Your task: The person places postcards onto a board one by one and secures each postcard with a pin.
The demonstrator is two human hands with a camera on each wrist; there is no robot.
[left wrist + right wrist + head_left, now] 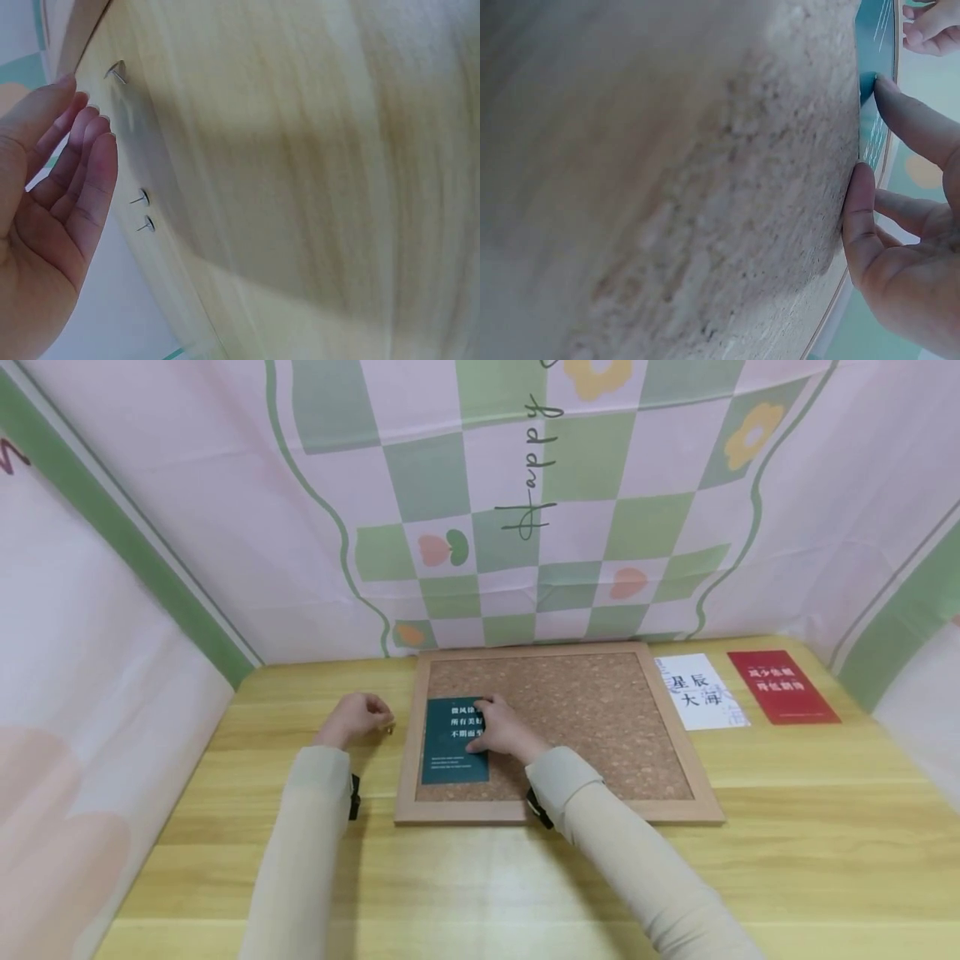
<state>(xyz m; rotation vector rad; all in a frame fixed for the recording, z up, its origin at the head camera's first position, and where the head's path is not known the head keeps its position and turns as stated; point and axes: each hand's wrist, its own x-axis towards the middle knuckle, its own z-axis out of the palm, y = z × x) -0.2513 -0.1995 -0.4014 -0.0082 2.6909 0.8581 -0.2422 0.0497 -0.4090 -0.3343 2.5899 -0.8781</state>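
Note:
A dark green card with white lettering lies on the left part of a wood-framed cork board. My right hand touches its right side, thumb and fingertips spread along the edge. The right wrist view also shows this green card under the thumb. Left of the board, my left hand hovers low over the table, its thumb close to the gently bent fingers. Near those fingertips is a thumbtack, and two more, an upper tack and a lower tack, lie nearby.
Right of the board lie a white card with black characters and a red card. A wooden table carries everything. Printed cloth hangs behind it and at both sides.

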